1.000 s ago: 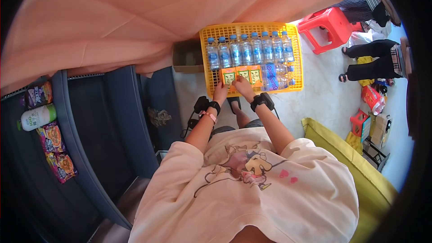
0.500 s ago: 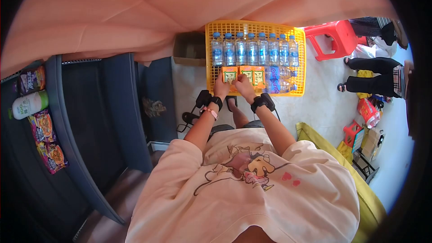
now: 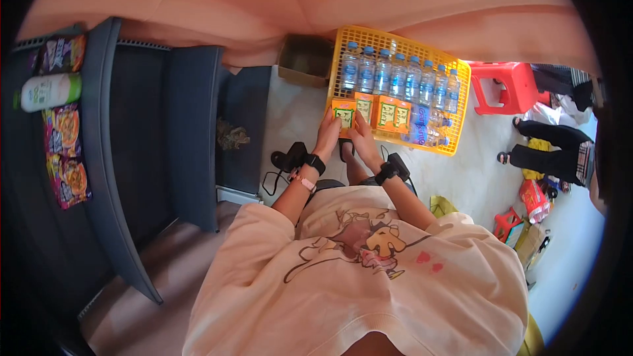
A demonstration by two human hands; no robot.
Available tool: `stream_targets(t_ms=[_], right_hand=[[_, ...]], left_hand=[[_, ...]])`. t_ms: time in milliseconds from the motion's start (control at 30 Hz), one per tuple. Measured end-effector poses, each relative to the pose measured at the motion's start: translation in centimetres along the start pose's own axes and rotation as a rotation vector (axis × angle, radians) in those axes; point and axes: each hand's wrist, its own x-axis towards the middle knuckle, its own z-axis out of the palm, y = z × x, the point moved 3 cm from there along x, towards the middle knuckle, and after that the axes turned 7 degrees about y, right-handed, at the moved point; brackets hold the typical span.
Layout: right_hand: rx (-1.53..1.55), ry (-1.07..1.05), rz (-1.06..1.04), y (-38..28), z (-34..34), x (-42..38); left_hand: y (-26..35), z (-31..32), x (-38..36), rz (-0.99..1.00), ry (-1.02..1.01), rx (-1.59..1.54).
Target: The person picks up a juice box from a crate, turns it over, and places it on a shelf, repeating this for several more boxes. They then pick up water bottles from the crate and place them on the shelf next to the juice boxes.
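Observation:
A small orange box with a green-framed label is gripped between my left hand and my right hand, at the near left edge of a yellow plastic crate. My fingers are closed on its two sides, partly hidden underneath. Just beyond it, more orange boxes stand inside the crate. A row of clear water bottles with blue caps lies behind them. Bottles with a purple-blue wrapper lie to the right of the boxes.
At left, a dark shelf holds a white bottle and purple snack packets. A cardboard box sits left of the crate. To the right are a red stool and a person in black trousers.
The held orange box has come toward me, apart from the boxes beside it. My view has turned, so the crate appears tilted and farther right.

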Motion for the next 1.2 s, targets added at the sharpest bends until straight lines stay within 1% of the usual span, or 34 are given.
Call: stream_targets(t_ms=[67, 100, 133, 200, 267, 333, 400, 433, 467, 533, 567, 600, 667, 700, 733, 833, 867, 933, 1000, 1033, 1067, 1133, 1200], right_hand=[[-0.028, -0.025, -0.036, -0.7, 2.0, -0.9], [-0.071, -0.059, -0.102, -1.6, 3.3, -1.5], [-0.114, -0.095, -0.170, -2.4, 4.5, -2.0], [-0.127, -0.142, -0.208, -3.3, 7.2, -3.2], [-0.167, -0.233, -0.383, -5.7, 10.5, -5.0], [-0.181, -0.291, -0.429, -7.2, 13.8, -6.9], [-0.265, -0.376, -0.545, -9.4, 17.3, -9.3], [-0.162, -0.539, -0.347, -10.6, 19.2, -10.8], [-0.161, -0.576, -0.361, -11.8, 20.8, -12.1], [-0.173, -0.696, -0.457, -13.1, 24.3, -14.8], [-0.213, -0.663, -0.636, -13.5, 25.9, -15.9], [-0.210, -0.699, -0.663, -14.1, 27.7, -16.9], [-0.238, -0.805, -0.798, -15.2, 30.8, -20.0], [-0.193, -0.873, -0.758, -15.5, 32.4, -21.5], [-0.193, -0.913, -0.775, -16.0, 34.2, -22.7], [-0.180, -1.092, -0.856, -17.0, 39.5, -25.9], [-0.183, -1.121, -0.863, -17.2, 40.9, -26.9], [-0.123, -1.221, -0.881, -17.4, 43.5, -29.4], [-0.137, -1.277, -0.939, -17.7, 45.9, -31.2], [-0.105, -1.300, -0.903, -17.8, 46.8, -31.8], [-0.084, -1.338, -0.787, -18.8, 48.2, -30.9], [-0.087, -1.409, -0.726, -19.3, 49.5, -31.3], [-0.051, -1.503, -0.464, -18.6, 50.9, -31.0]], left_hand=[[2.3, -1.7, -2.5, 0.019, 0.099, -0.130], [3.2, -2.7, -3.7, 0.047, 0.133, -0.174], [4.3, -3.6, -4.7, 0.059, 0.153, -0.182], [6.5, -5.8, -7.2, 0.124, 0.211, -0.210], [8.3, -8.5, -9.9, 0.184, 0.292, -0.224], [10.2, -11.4, -12.7, 0.251, 0.377, -0.234], [12.4, -14.2, -15.8, 0.341, 0.403, -0.254], [13.5, -15.5, -17.7, 0.360, 0.454, -0.265], [14.1, -16.8, -19.2, 0.383, 0.486, -0.268], [15.1, -19.6, -22.8, 0.478, 0.565, -0.333], [15.7, -20.8, -24.7, 0.504, 0.610, -0.356], [15.9, -22.2, -26.2, 0.539, 0.637, -0.364], [16.0, -24.8, -29.5, 0.665, 0.760, -0.305], [16.7, -25.8, -31.4, 0.687, 0.793, -0.322], [17.1, -27.1, -32.9, 0.712, 0.827, -0.333], [17.5, -31.2, -36.3, 0.874, 0.959, -0.288], [17.5, -32.4, -37.2, 0.886, 0.985, -0.297], [17.4, -34.8, -39.5, 0.923, 1.105, -0.119], [17.4, -37.0, -41.2, 0.962, 1.131, -0.137], [17.5, -37.7, -41.9, 0.981, 1.126, -0.137], [18.9, -38.3, -41.4, 0.926, 1.151, -0.145], [19.4, -38.9, -42.0, 0.920, 1.191, -0.140], [18.8, -40.2, -41.9, 0.900, 1.074, -0.263]])
